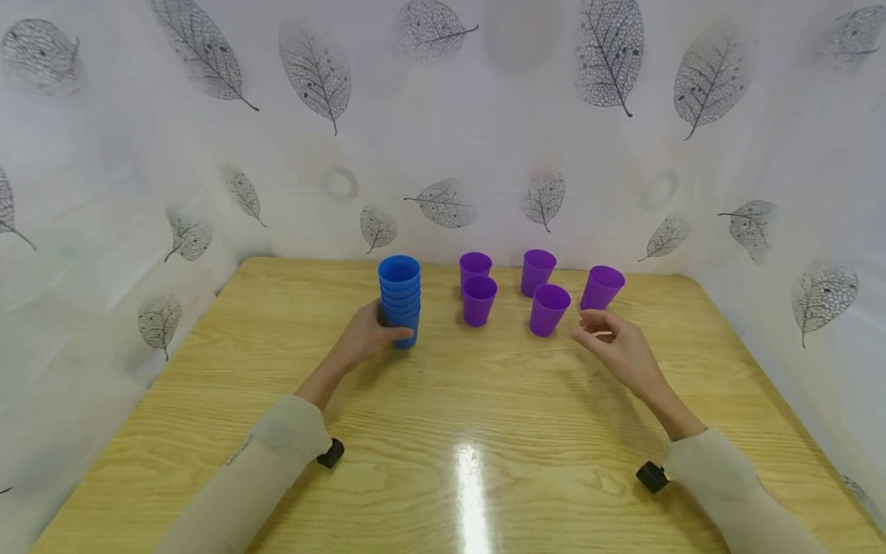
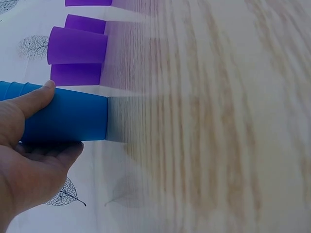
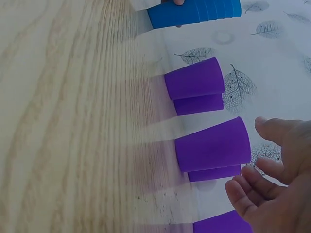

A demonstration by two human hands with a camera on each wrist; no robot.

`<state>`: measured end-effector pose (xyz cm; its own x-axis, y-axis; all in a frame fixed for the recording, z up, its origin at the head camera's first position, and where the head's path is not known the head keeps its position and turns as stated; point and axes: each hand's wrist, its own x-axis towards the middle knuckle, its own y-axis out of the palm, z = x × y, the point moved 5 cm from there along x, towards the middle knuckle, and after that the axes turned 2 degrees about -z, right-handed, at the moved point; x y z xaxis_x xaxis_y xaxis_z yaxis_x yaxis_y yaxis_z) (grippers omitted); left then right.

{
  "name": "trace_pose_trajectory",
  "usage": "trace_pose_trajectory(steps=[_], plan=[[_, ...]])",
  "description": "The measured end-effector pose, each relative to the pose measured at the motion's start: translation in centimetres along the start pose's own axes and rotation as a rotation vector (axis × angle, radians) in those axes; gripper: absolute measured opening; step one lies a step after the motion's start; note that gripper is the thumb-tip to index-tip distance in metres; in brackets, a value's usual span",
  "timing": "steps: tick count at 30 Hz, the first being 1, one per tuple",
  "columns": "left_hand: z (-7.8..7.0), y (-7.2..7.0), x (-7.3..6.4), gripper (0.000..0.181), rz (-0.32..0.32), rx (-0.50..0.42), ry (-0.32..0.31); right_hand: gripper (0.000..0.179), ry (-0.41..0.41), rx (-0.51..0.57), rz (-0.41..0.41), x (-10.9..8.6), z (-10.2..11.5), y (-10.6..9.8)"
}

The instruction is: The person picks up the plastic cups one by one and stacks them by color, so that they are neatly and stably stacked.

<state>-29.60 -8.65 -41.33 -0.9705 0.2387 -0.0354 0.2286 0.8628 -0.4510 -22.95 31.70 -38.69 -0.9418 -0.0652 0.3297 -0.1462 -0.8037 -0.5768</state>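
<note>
On the left of the group, a stack of nested blue cups [image 1: 401,308] stands upright on the table. My left hand [image 1: 365,335] grips it near its lower half, with the thumb [image 2: 36,101] across one side and the fingers on the other. Several single purple cups stand mouth up to the right. My right hand [image 1: 618,350] is in the air beside the front right purple cup [image 1: 550,311] and in front of the rightmost purple cup [image 1: 601,288]. Its fingers are loosely bent, and in the right wrist view nothing lies between them and the thumb.
Two more purple cups, one front [image 1: 479,302] and one behind [image 1: 475,264], stand near the blue stack. Another purple cup [image 1: 537,273] stands at the back. The wooden table [image 1: 415,431] meets a leaf-patterned sheet [image 1: 443,138] behind and at both sides.
</note>
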Motion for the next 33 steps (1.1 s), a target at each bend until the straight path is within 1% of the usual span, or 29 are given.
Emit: trace_pose_trajectory(steps=[4,10,14,19,25,33], plan=[[0.1,-0.1,0.3,0.079,-0.016,-0.002,-0.012,0.048,0.041,-0.003,-0.001,0.7,-0.7,0.2],[0.0,-0.2,0.7,0.077,-0.035,-0.006,-0.006,0.061,0.11,0.041,0.047,1.6,-1.7,1.0],[0.0,-0.3,1.0,0.077,-0.048,-0.012,-0.009,0.067,0.135,0.047,0.068,2.4,-2.1,1.4],[0.3,-0.4,1.7,0.079,-0.07,0.003,-0.028,0.072,0.145,0.065,0.082,3.3,-2.2,2.1],[0.4,-0.5,2.5,0.08,-0.089,0.029,-0.023,0.076,0.162,0.112,0.068,4.1,-2.4,2.8],[0.3,-1.0,3.1,0.077,-0.12,0.018,-0.028,0.081,0.181,0.121,0.079,4.6,-2.2,3.3]])
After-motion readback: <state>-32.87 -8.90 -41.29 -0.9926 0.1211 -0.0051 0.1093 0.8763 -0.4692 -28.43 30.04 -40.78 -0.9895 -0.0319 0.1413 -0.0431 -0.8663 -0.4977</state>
